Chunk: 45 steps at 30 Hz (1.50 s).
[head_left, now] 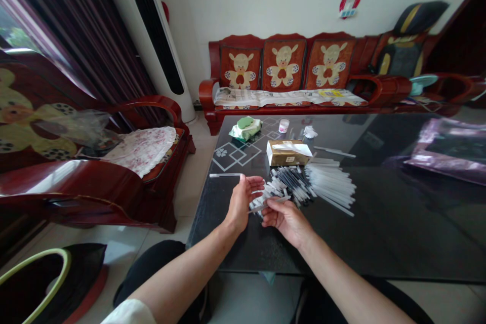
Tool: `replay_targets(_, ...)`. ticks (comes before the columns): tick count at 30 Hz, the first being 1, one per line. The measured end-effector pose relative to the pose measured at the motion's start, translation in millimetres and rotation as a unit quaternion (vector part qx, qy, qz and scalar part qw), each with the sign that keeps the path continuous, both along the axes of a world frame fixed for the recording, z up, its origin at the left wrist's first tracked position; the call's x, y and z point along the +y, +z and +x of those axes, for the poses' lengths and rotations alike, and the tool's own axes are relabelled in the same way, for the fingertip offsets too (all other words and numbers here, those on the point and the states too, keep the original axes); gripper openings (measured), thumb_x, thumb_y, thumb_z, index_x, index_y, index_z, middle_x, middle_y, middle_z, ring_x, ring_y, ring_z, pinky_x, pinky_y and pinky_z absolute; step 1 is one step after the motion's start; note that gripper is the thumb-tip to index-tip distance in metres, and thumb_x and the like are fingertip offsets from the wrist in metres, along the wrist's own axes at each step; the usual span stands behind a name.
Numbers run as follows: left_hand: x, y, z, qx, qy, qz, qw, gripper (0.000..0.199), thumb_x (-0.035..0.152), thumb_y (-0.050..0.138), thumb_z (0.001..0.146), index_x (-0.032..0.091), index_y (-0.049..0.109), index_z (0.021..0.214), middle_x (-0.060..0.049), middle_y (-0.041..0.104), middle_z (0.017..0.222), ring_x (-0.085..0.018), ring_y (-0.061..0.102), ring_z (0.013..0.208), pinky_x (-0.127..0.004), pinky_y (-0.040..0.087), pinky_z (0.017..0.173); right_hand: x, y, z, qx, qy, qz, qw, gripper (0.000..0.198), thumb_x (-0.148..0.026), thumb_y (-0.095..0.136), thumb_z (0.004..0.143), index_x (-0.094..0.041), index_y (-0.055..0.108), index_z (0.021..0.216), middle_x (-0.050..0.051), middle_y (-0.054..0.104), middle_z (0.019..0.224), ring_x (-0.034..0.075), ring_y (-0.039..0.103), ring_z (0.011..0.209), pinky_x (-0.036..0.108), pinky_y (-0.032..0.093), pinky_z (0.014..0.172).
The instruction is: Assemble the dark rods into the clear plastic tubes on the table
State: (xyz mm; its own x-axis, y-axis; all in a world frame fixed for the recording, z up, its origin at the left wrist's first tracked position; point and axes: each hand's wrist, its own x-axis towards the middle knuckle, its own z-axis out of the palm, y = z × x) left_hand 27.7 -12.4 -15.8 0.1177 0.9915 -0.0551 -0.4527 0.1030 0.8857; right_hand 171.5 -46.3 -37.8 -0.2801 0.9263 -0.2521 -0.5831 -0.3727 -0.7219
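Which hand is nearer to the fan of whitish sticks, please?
Right. The right hand is to the near left of the fan of whitish sticks; the left hand is farther left, with the dark sticks between.

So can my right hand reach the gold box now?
Probably yes, over the top: the pile of pen-like pieces lies between your right hand and the gold box, but nothing shows above it. One slim piece in that hand may hamper grasping.
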Motion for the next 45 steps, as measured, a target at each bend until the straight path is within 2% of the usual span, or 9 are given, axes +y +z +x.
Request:
replay_targets(6,2,10.5,-13,0.134,-0.079,0.056,0.986,0.055,0.060,0.051,0.083,0.012,0.068,0.102,-0.013,0.067,0.092,-0.020,0.061,0.077,-0.028,0.048,0.064,10,2,18,0.010,-0.085,0.008,0.996,0.010,-0.022,0.075,0.073,-0.014,0.070,0.077,0.005,0.073,0.065,0.015,0.068,0.052,0.026,0.059,0.055)
replay_targets(14,-9,1.3,6,0.049,-0.133,0.050,0.989,0.058,0.060,0.039,0.089,0.021,0.055,0.129,-0.015,0.054,0.132,-0.028,0.052,0.117,-0.039,0.045,0.092,6,4,10,0.021,-0.069,0.010,0.997,0.011,-0.020,0.076,0.071,-0.014,0.070,0.079,0.006,0.074,0.068,0.016,0.069,0.055,0.030,0.059,0.058)
replay_targets(21,4,1.1,-9,0.161,-0.195,0.102,0.962,0.045,0.044,0.073,0.073,0.010,0.065,0.103,-0.007,0.066,0.080,-0.012,0.059,0.063,-0.025,0.047,0.060,9,2,16,-0.006,-0.082,0.014,0.996,0.014,-0.022,0.075,0.072,-0.012,0.071,0.082,0.006,0.074,0.069,0.016,0.069,0.057,0.029,0.059,0.058)
replay_targets(27,13,6.7,-17,0.192,-0.122,0.078,0.971,0.033,0.038,0.074,0.071,0.009,0.066,0.087,0.001,0.060,0.057,-0.008,0.052,0.047,-0.020,0.043,0.047,10,11,27,-0.036,-0.067,0.030,0.997,0.023,-0.030,0.075,0.072,-0.014,0.070,0.086,0.006,0.072,0.069,0.016,0.067,0.055,0.030,0.058,0.056)
replay_targets(33,20,7.2,-24,0.213,-0.118,0.074,0.967,0.033,0.039,0.073,0.070,0.010,0.066,0.084,0.001,0.059,0.054,-0.009,0.053,0.046,-0.020,0.043,0.046,11,12,51,-0.253,-0.041,0.085,0.963,0.029,-0.035,0.075,0.071,-0.010,0.070,0.086,0.006,0.070,0.066,0.014,0.064,0.048,0.024,0.053,0.049)
replay_targets(36,20,2.2,-22,0.205,-0.123,0.086,0.967,0.035,0.040,0.070,0.073,0.009,0.065,0.089,0.000,0.060,0.058,-0.009,0.054,0.047,-0.021,0.045,0.048,10,12,56,-0.335,0.002,0.114,0.935,0.032,-0.036,0.074,0.071,-0.009,0.070,0.087,0.004,0.067,0.061,0.012,0.061,0.044,0.021,0.047,0.043)
replay_targets(39,22,-3.9,-21,0.208,-0.099,0.105,0.967,0.037,0.037,0.065,0.079,0.011,0.062,0.105,-0.002,0.064,0.071,-0.013,0.060,0.058,-0.025,0.050,0.056,9,16,60,-0.345,-0.004,0.113,0.932,0.030,-0.038,0.072,0.072,-0.010,0.069,0.083,0.003,0.065,0.059,0.012,0.060,0.043,0.021,0.047,0.042)
replay_targets(42,23,-9.8,-24,0.332,-0.068,0.169,0.926,0.026,0.029,0.062,0.081,0.015,0.064,0.103,-0.004,0.066,0.080,-0.015,0.062,0.068,-0.027,0.051,0.065,10,19,66,-0.322,-0.060,0.093,0.940,0.030,-0.040,0.072,0.072,-0.011,0.067,0.080,0.002,0.065,0.061,0.012,0.060,0.044,0.024,0.050,0.044)
replay_targets(45,20,-15.1,-25,0.507,-0.050,0.274,0.816,0.018,0.024,0.061,0.083,0.018,0.068,0.099,-0.005,0.066,0.088,-0.017,0.061,0.078,-0.030,0.049,0.076,11,17,71,-0.315,-0.091,0.076,0.942,0.030,-0.040,0.073,0.071,-0.012,0.066,0.080,0.002,0.066,0.060,0.012,0.060,0.044,0.025,0.051,0.044)
